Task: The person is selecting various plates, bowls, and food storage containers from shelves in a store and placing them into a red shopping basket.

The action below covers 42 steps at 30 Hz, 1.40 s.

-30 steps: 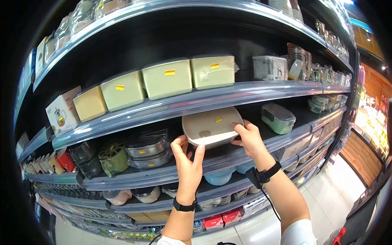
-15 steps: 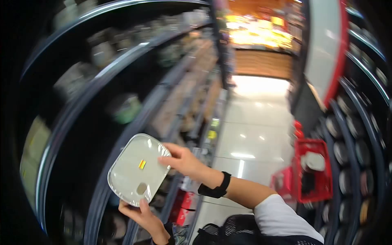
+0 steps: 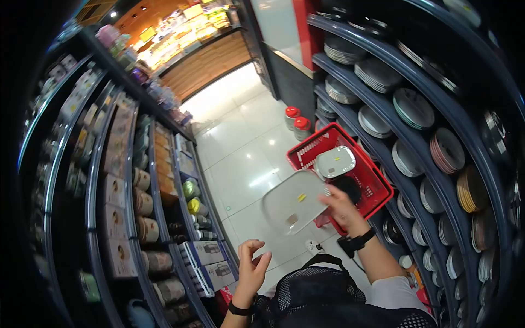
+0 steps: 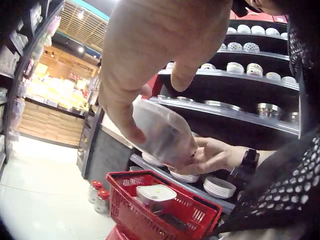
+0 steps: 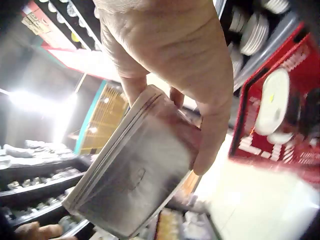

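Observation:
My right hand (image 3: 342, 210) grips one edge of a food container (image 3: 292, 202) with a pale flat lid and a small yellow sticker. In the right wrist view the sides of this container (image 5: 140, 175) look clear and shiny, and my thumb and fingers wrap its end. My left hand (image 3: 252, 269) is apart from it at lower left, fingers loosely bent and holding nothing. Just beyond the container stands a red shopping basket (image 3: 377, 183). Inside the basket are a similar pale-lidded container (image 3: 334, 161) and a dark item (image 3: 347, 190).
Shelves with stacked plates (image 3: 414, 108) rise on the right, close to the basket. Red-lidded jars (image 3: 302, 128) stand on the floor behind it. On the left, shelves hold boxed goods (image 3: 216, 262) and canisters (image 3: 147, 229). A tiled aisle (image 3: 235, 158) runs between.
The container has come off the shelf and swung right toward the basket. My left hand has let go of it; my right hand still grips it. The view has turned right.

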Motion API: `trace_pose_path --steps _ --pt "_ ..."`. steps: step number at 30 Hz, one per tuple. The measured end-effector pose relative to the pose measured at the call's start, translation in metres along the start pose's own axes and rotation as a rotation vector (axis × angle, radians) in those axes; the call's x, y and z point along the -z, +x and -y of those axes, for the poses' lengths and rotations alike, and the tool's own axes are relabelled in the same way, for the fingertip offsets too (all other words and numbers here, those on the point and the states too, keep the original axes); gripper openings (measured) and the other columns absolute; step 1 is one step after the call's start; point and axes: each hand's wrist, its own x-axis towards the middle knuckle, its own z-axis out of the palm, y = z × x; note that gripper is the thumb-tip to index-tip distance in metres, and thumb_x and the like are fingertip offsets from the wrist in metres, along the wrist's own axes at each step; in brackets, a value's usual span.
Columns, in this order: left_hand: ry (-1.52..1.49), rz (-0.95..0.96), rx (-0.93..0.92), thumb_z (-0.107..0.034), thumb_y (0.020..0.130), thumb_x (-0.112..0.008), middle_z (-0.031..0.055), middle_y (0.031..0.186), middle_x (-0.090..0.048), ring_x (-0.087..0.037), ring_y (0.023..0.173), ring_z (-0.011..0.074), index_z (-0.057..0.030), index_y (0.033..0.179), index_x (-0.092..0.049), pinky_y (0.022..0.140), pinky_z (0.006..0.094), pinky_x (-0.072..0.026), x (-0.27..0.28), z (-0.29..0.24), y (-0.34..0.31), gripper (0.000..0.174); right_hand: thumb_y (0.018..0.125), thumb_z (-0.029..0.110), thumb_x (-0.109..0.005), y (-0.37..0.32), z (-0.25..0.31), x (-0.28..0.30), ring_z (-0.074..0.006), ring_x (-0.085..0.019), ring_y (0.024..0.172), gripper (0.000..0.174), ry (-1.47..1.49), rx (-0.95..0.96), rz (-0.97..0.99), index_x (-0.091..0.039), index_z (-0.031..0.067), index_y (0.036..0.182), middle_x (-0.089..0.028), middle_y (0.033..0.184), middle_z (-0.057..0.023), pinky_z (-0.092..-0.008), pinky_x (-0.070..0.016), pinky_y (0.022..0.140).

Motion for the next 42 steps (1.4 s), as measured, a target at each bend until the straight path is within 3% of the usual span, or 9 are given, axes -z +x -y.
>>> trace_pose_path --steps 1,3,7,8,12,16,31,36,42 --pt "0.005 0.026 0.009 0.0 0.09 -0.064 0.0047 0.12 -0.047 -0.054 0.117 0.0187 -0.0073 0.119 -0.047 0.086 0.0276 -0.0497 -0.011 -0.004 0.011 0.034 0.091 0.009 -0.065 0.011 -0.003 0.043 -0.0163 -0.065 0.099 0.044 0.085 0.083 -0.061 -0.053 0.0073 0.133 -0.064 0.115 -0.0044 -0.0352 -0.0589 0.077" --pt "0.074 0.129 0.01 -0.001 0.091 -0.063 0.0056 0.12 -0.048 -0.053 0.12 0.0187 -0.0062 0.119 -0.05 0.085 0.0277 -0.0512 -0.029 -0.01 0.03 0.031 0.091 0.013 -0.063 0.004 0.02 0.1 -0.0209 -0.063 0.106 0.044 -0.019 0.038 -0.21 -0.052 0.0106 0.134 -0.062 0.119 -0.0062 -0.0455 -0.0574 0.08" --pt "0.09 0.171 0.066 -0.001 0.091 -0.063 0.0056 0.117 -0.049 -0.055 0.117 0.0178 -0.0039 0.115 -0.053 0.085 0.0285 -0.0523 -0.046 -0.005 0.051 0.026 0.091 0.013 -0.062 0.008 0.018 0.191 -0.0267 -0.06 0.11 0.045 -0.018 -0.023 -0.379 -0.05 0.0105 0.135 -0.06 0.123 -0.0094 -0.0537 -0.055 0.081" --pt "0.093 0.17 0.073 -0.001 0.091 -0.063 0.0056 0.117 -0.049 -0.055 0.117 0.0178 -0.0039 0.115 -0.053 0.085 0.0285 -0.0523 -0.047 -0.003 0.054 0.026 0.091 0.01 -0.061 0.014 0.011 0.21 -0.0312 -0.06 0.11 0.049 0.0 -0.059 -0.403 -0.046 0.0097 0.138 -0.058 0.125 -0.0113 -0.0613 -0.0526 0.082" --pt "0.15 0.14 0.107 -0.005 0.09 -0.064 0.0064 0.115 -0.05 -0.056 0.108 0.0173 -0.005 0.11 -0.057 0.088 0.0319 -0.0519 -0.048 0.0 0.061 0.021 0.089 0.001 -0.059 0.045 -0.025 0.259 -0.039 -0.058 0.113 0.056 0.086 -0.17 -0.479 -0.04 0.0102 0.141 -0.055 0.13 -0.0137 -0.0744 -0.0447 0.084" --pt "0.155 0.107 0.149 -0.004 0.091 -0.063 0.0061 0.114 -0.052 -0.057 0.107 0.0167 -0.0042 0.111 -0.058 0.087 0.0309 -0.0517 -0.041 0.008 0.058 0.02 0.09 0.0 -0.058 0.077 -0.058 0.29 -0.0392 -0.055 0.117 0.055 0.042 -0.279 -0.486 -0.041 0.014 0.141 -0.053 0.132 -0.0132 -0.0775 -0.0405 0.086" --pt "0.121 0.004 0.262 -0.004 0.093 -0.061 0.0068 0.11 -0.056 -0.06 0.104 0.0159 -0.0012 0.11 -0.06 0.088 0.0293 -0.0521 -0.027 0.009 0.045 0.017 0.092 0.002 -0.054 0.119 -0.104 0.325 -0.0396 -0.058 0.111 0.045 0.094 -0.249 -0.591 -0.047 0.014 0.135 -0.058 0.124 -0.0139 -0.0724 -0.0476 0.077" --pt "0.128 -0.034 0.27 -0.005 0.092 -0.062 0.0074 0.111 -0.056 -0.06 0.104 0.017 -0.0022 0.109 -0.06 0.087 0.0298 -0.0521 -0.02 0.013 0.038 0.017 0.092 0.0 -0.054 0.124 -0.129 0.325 -0.0368 -0.063 0.103 0.037 0.175 -0.059 -0.645 -0.05 0.0071 0.128 -0.06 0.117 -0.0146 -0.062 -0.0524 0.082" --pt "0.079 -0.051 0.261 -0.006 0.092 -0.063 0.0081 0.112 -0.056 -0.059 0.107 0.0183 -0.0026 0.109 -0.061 0.089 0.0313 -0.0515 -0.014 0.019 0.025 0.018 0.094 0.006 -0.056 0.121 -0.13 0.311 -0.0338 -0.061 0.107 0.032 0.147 -0.182 -0.785 -0.052 0.0048 0.126 -0.061 0.118 -0.0149 -0.0579 -0.0524 0.084"
